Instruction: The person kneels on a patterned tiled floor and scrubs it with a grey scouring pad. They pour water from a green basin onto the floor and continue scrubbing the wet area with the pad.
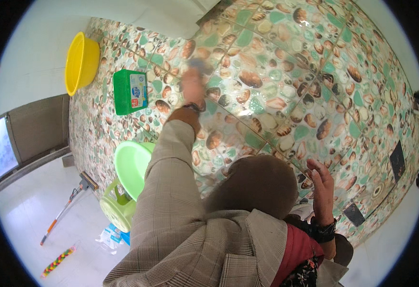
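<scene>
Checked jacket (185,251) nearest, we reach our blurred left hand (193,87), its finger grip impossible to tell, toward a dark object (197,64) over the far pebble-patterned floor (290,115), our right hand (322,189) half-open, empty, near right, perhaps for balance.

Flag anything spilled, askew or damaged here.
Only the patterned tile floor: bright, uneven patches to the right of the blurred left hand look wet, possibly spilled or spread liquid, though glare may explain some. No damage stands out.
</scene>
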`<state>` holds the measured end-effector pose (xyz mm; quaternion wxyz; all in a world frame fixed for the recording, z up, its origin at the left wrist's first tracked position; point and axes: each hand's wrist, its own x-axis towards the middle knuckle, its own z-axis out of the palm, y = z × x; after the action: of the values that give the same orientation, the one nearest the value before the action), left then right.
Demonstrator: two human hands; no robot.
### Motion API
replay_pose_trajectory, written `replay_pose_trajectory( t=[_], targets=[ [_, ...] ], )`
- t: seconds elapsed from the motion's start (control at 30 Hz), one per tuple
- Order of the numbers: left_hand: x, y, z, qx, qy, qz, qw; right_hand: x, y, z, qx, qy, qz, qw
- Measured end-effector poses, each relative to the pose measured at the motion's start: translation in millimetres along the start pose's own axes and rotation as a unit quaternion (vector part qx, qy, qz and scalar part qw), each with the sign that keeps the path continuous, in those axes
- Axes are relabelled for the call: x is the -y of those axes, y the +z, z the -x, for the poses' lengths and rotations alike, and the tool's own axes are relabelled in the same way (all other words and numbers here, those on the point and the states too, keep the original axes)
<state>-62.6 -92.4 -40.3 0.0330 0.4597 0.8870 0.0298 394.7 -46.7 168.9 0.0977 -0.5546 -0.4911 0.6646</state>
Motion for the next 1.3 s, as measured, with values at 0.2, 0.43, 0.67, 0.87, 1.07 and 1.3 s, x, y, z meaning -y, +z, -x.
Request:
replay_pose_trajectory(
  t=[0.2,0.43,0.67,0.87,1.07,1.3],
  targets=[
    [41,8,-51,0.069,-0.335,0.086,0.936,-13,-2,-2,-0.028,0.051,-0.039,0.998],
    [-208,15,-86,-0.007,0.157,0.119,0.98,-17,-1,2,-0.033,0.026,-0.031,0.999],
    [-200,29,-25,-0.016,0.472,0.197,0.859,-12,-3,-2,-0.025,-0.016,-0.004,1.0],
    [-80,33,-139,-0.04,0.018,-0.142,0.989,-26,-11,7,-0.056,0.02,-0.027,0.998],
    [-242,49,-139,0.011,0.159,0.118,0.98,-29,-14,14,-0.082,0.048,-0.038,0.995],
    [-274,26,-44,-0.075,0.498,0.26,0.824,-14,-11,4,-0.044,0.034,-0.036,0.998]
  ],
)
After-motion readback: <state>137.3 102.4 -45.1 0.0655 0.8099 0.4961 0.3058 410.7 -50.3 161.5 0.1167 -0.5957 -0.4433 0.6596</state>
